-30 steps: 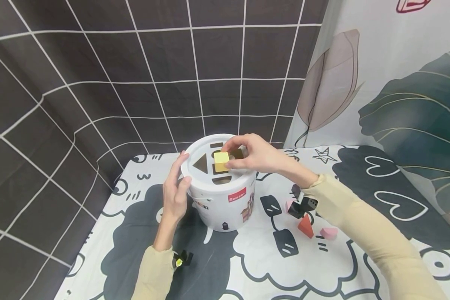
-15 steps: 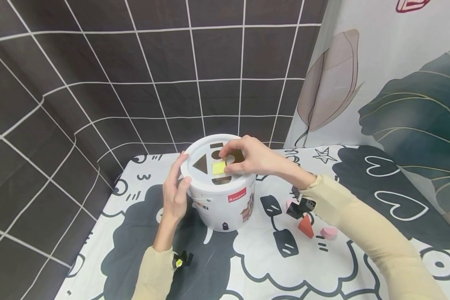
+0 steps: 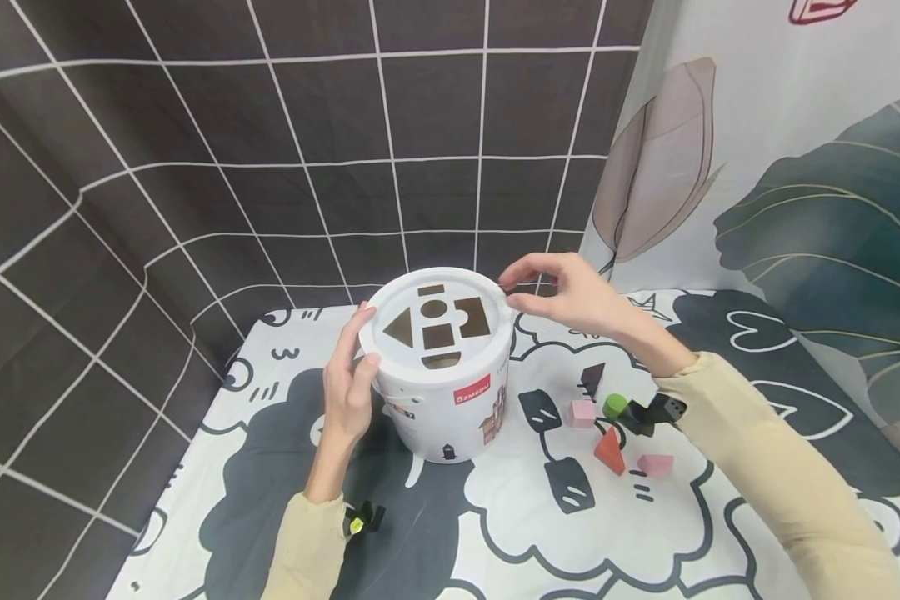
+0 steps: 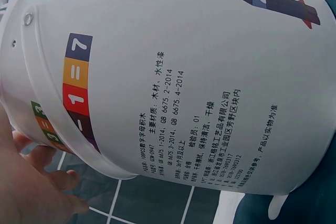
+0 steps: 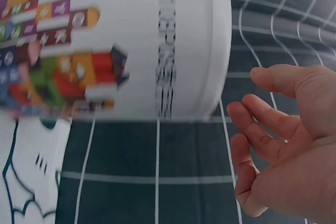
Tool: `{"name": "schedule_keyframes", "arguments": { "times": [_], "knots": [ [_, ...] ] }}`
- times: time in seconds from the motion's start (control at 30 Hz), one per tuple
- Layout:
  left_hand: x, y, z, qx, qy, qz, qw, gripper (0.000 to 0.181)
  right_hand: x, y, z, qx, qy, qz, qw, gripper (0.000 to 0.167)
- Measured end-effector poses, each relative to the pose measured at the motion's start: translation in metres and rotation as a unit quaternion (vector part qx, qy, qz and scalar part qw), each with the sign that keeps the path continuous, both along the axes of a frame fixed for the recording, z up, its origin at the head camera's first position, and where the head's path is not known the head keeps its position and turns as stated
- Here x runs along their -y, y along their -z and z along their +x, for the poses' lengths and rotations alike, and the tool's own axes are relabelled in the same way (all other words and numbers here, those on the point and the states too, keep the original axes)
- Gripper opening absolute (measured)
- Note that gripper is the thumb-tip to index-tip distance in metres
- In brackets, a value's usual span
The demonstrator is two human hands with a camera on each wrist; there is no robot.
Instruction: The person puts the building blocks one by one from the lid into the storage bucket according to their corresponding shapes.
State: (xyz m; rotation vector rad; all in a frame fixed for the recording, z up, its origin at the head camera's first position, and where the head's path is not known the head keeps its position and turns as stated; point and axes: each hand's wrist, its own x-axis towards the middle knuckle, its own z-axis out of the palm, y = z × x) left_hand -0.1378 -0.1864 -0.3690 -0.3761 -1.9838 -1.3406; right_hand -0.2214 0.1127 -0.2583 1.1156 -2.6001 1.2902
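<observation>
A white bucket (image 3: 427,417) stands upright, its lid (image 3: 378,337) cut with several shaped holes, one of them square. At its left side my left hand (image 3: 348,387) rests on the lid's rim with thumb and fingers. The left wrist view has this hand (image 4: 37,182) beside the bucket (image 4: 210,77). Just off the rim at the right, my right hand (image 3: 570,292) holds nothing, fingers loosely bent and apart from the thumb. In the right wrist view a gap separates this hand (image 5: 294,135) from the bucket (image 5: 194,40). No yellow block shows.
Right of the bucket lie two pink blocks (image 3: 582,413) (image 3: 656,465), a red block (image 3: 610,452), a green block (image 3: 615,406) and a dark block (image 3: 592,378), on a patterned cloth (image 3: 525,517). A dark gridded cloth (image 3: 307,200) hangs behind.
The yellow block, first held over the lid, sank into the square hole and is out of sight. My right hand let go and moved right, off the lid. My left hand stayed put.
</observation>
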Motion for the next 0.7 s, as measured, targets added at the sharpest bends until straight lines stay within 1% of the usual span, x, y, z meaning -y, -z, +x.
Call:
{"name": "schedule_keyframes", "arguments": {
  "times": [0.13, 0.23, 0.33, 0.47, 0.57, 0.7],
  "knots": [
    [0.0, 0.0, 0.0, 0.004, -0.002, -0.002, 1.0, 0.059, -0.027, 0.007, -0.002, 0.0, 0.033, 0.004, 0.9995, 0.024],
    [0.0, -0.001, 0.0, 0.001, -0.001, -0.001, 1.0, 0.058, -0.047, 0.015, -0.002, 0.003, 0.057, 0.016, 0.9982, 0.025],
    [0.001, -0.001, 0.0, -0.004, -0.001, 0.001, 1.0, 0.058, -0.066, 0.025, 0.002, 0.021, 0.079, 0.027, 0.9963, 0.027],
    [0.001, -0.001, 0.0, -0.006, -0.002, 0.001, 1.0, 0.057, -0.087, 0.041, 0.006, 0.039, 0.108, 0.035, 0.9928, 0.031],
    [0.001, -0.001, 0.0, -0.006, -0.002, 0.0, 1.0, 0.057, -0.1, 0.054, 0.009, 0.042, 0.133, 0.044, 0.9892, 0.033],
    [0.0, -0.001, 0.001, -0.007, -0.004, -0.002, 1.0, 0.057, -0.113, 0.069, 0.013, 0.053, 0.157, 0.053, 0.9848, 0.032]
  ]
}}
